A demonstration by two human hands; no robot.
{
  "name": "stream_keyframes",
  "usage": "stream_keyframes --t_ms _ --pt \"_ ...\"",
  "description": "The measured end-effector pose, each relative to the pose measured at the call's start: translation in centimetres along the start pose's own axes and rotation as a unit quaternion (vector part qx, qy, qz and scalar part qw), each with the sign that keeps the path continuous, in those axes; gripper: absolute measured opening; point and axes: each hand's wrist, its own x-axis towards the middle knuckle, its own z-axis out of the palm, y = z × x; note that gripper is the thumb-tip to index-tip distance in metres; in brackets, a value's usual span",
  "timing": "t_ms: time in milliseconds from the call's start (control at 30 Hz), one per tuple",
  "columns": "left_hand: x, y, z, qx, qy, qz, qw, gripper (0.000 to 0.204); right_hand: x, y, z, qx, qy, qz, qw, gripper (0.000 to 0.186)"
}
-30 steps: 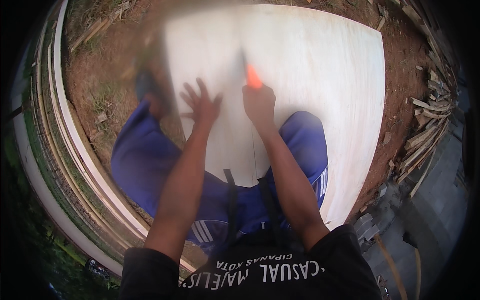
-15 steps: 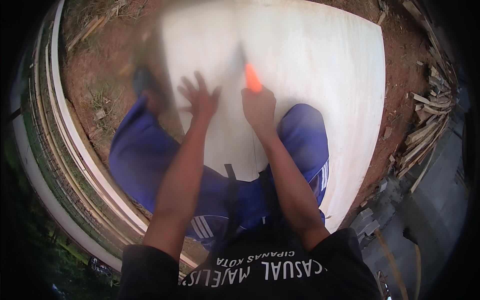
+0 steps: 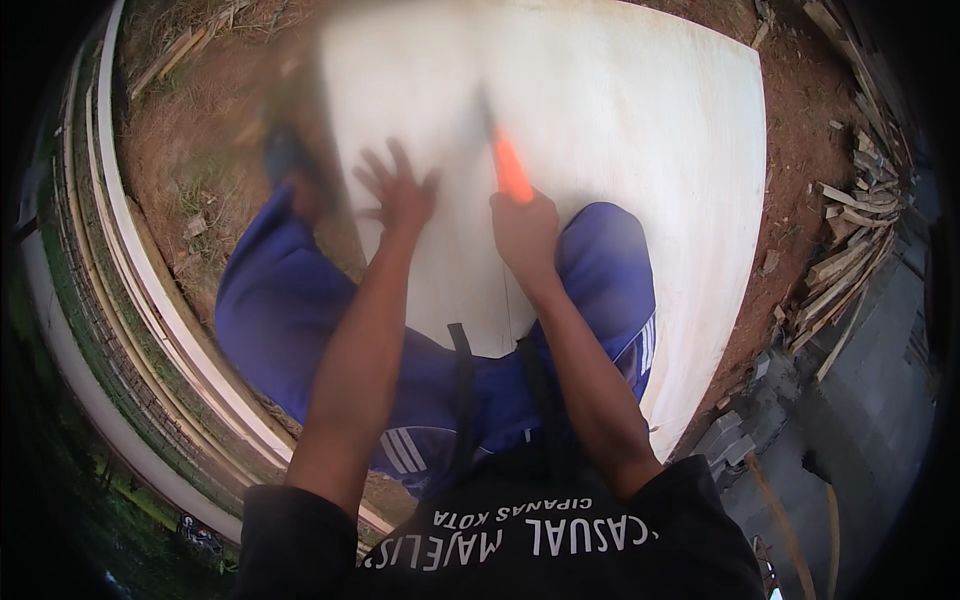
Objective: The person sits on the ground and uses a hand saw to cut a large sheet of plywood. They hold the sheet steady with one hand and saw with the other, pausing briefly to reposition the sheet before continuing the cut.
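Observation:
My right hand (image 3: 525, 225) is closed round an orange-handled tool (image 3: 511, 160), whose thin dark blade points away from me and is blurred. The tool is over a large pale plywood sheet (image 3: 640, 110), on a thin dark line that runs toward my body. My left hand (image 3: 400, 200) lies on the sheet with fingers spread, left of the blade and close to the sheet's left edge. My blue-trousered right knee (image 3: 600, 240) rests on the sheet; my left leg (image 3: 280, 290) is bent at its left side.
Reddish dirt with dry grass (image 3: 190, 150) surrounds the sheet. Long boards (image 3: 140, 260) curve along the left. A pile of scrap wood (image 3: 850, 250) lies at the right, beside grey concrete (image 3: 850, 400) with some blocks and sticks. A blurred dark patch obscures part of the upper left.
Over the last half second my right hand and the tool have drawn slightly toward my body. My left hand stays spread in nearly the same place; the view has shifted a little.

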Motion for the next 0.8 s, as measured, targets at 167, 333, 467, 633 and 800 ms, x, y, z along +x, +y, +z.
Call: stream_keyframes --t_ms 167,333,467,633,800 --pt "0.6 0.6 -0.4 0.007 0.003 0.0 1.0 0.1 -13.1 4.0 -6.4 0.094 -0.015 -0.002 0.995 0.008" --pt "0.1 0.8 0.0 0.001 -0.011 0.009 1.0 0.1 0.6 1.0 -0.9 0.053 -0.009 -0.032 0.998 0.024" --pt "0.2 0.4 -0.3 -0.004 0.004 -0.001 1.0 0.1 -0.7 -0.5 -0.6 0.011 0.003 0.023 1.0 0.022" --pt "0.3 1.1 -0.6 -0.001 -0.002 0.001 1.0 0.1 -13.1 3.2 -6.0 0.124 0.016 -0.001 0.992 0.014" --pt "0.4 1.2 -0.2 -0.013 0.0 0.008 1.0 0.1 1.1 3.1 0.2 0.055 -0.005 -0.037 0.998 0.024"
